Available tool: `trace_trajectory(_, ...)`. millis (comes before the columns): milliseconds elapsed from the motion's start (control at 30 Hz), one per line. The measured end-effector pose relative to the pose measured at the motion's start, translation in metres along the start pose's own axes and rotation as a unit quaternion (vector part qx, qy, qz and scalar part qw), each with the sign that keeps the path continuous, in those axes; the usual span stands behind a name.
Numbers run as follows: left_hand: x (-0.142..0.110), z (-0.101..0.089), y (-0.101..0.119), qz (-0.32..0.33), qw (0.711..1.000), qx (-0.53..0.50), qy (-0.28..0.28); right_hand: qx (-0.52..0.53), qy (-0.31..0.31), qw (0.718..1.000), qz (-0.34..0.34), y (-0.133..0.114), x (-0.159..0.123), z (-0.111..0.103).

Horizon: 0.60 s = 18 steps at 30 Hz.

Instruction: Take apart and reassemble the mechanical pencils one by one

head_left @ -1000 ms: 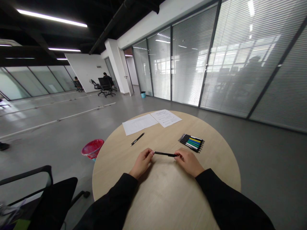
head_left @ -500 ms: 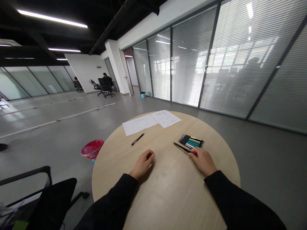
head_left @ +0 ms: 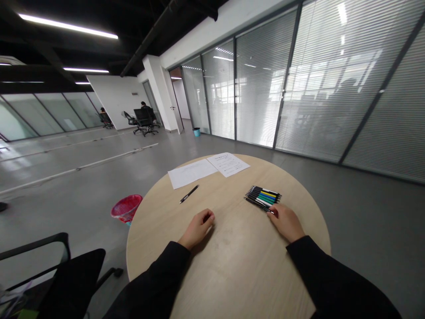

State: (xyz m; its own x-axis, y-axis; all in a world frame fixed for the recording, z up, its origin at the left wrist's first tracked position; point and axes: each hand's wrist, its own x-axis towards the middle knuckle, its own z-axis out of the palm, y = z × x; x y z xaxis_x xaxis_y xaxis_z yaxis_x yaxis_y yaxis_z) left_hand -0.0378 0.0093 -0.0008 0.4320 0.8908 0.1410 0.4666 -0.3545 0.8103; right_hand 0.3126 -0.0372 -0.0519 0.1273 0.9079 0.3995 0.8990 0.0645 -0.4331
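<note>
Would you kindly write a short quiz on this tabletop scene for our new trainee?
1. Fill in the blank: The ____ hand holds a black pen along the near side of the row of pens.

2. True or false: The lone pen lies apart from both sheets of paper.

3. Multiple choice: Which colour shows in the row?
A. Pink
B. Yellow
C. Orange

Key:
1. Right; the right hand has its grip on one end, while the left hand shows nothing in it.
2. True; bare tabletop shows between them.
3. B.
</note>
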Motion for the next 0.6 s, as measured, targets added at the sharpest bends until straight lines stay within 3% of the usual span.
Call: trace_trajectory(600, 0.0008, 0.0011, -0.0023, 0.014, 0.999, 0.035, -0.007, -0.023, 0.021, 0.998, 0.062, -0.0034, -0.0016, 0.0046)
